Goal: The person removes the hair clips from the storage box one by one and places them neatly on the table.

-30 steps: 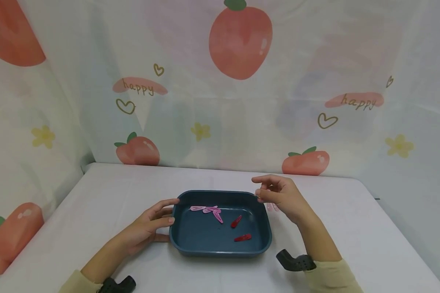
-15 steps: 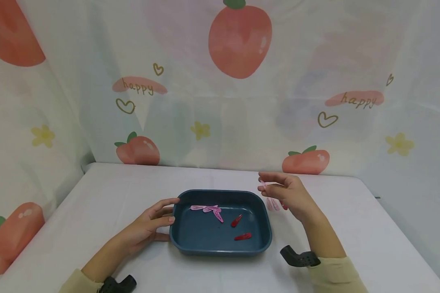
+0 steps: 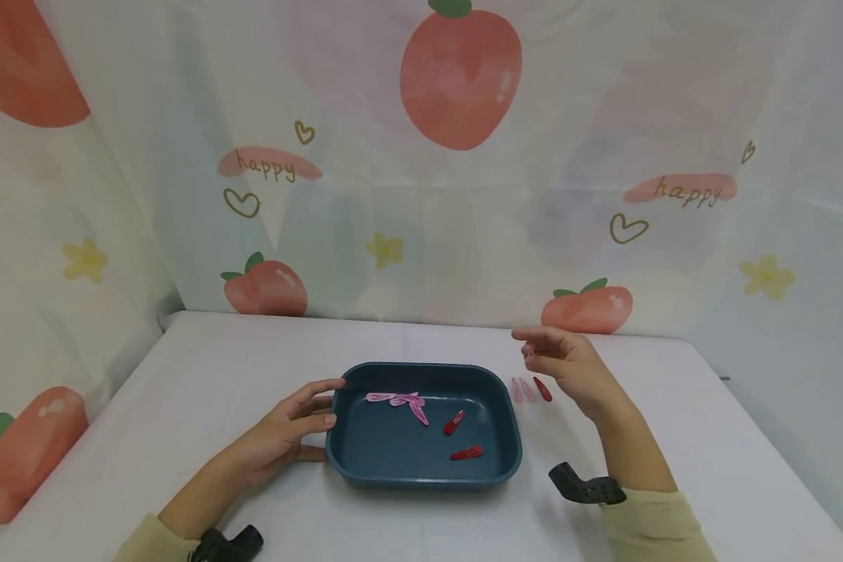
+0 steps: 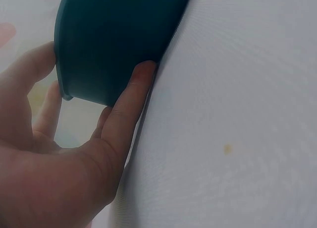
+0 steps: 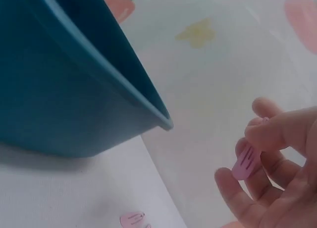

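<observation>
My left hand [image 3: 281,433] rests against the left end of a dark teal rectangular tray [image 3: 421,482], fingers spread along its outer wall and rim. In the left wrist view, fingertips [image 4: 144,69] touch the tray's outside. Off the tray's back right corner, my right hand [image 3: 569,367] is raised above the table. Its thumb and fingers pinch a pink hair clip [image 5: 246,162], flat and slotted. Inside the tray lie pink hair clips [image 3: 416,411], overlapping in a row, and two red ones, an upper red clip [image 3: 453,422] and a lower red clip [image 3: 467,453].
On the white table [image 3: 604,445], two pale pink clips [image 3: 523,389] and a red clip [image 3: 542,389] lie just right of the tray, below my right hand. A printed cloth backdrop [image 3: 457,226] rises behind the table and along its left side.
My right hand has moved right, away from the tray's corner, with the pink hair clip in its fingers. The red clip on the table has come into view. My left hand and the tray stay put.
</observation>
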